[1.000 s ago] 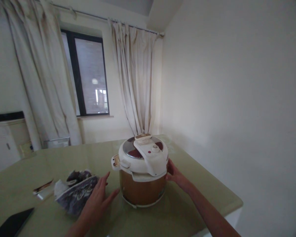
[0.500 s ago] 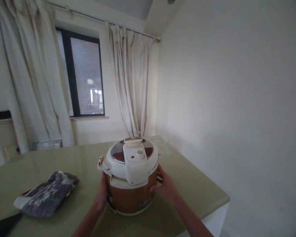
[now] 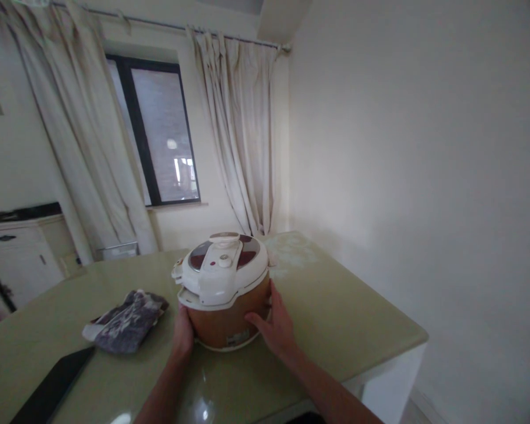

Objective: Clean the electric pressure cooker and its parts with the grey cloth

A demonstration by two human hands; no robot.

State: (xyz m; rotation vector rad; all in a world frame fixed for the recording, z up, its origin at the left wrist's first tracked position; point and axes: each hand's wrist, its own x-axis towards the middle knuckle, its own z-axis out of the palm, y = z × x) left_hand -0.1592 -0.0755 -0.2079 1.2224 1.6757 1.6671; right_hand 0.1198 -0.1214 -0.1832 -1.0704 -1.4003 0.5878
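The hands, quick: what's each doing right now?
Left hand: against the cooker, fingers hidden, grip unclear.
Right hand: open, spread against the cooker.

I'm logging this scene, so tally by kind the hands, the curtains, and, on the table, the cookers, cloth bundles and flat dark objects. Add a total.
Left hand and right hand: 2
Left curtain and right curtain: 2
Cooker: 1
Cloth bundle: 1
Flat dark object: 1
Total: 7

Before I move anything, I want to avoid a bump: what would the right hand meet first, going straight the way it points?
The brown side of the cooker; the right hand appears to rest against it, though fingertip contact is unclear.
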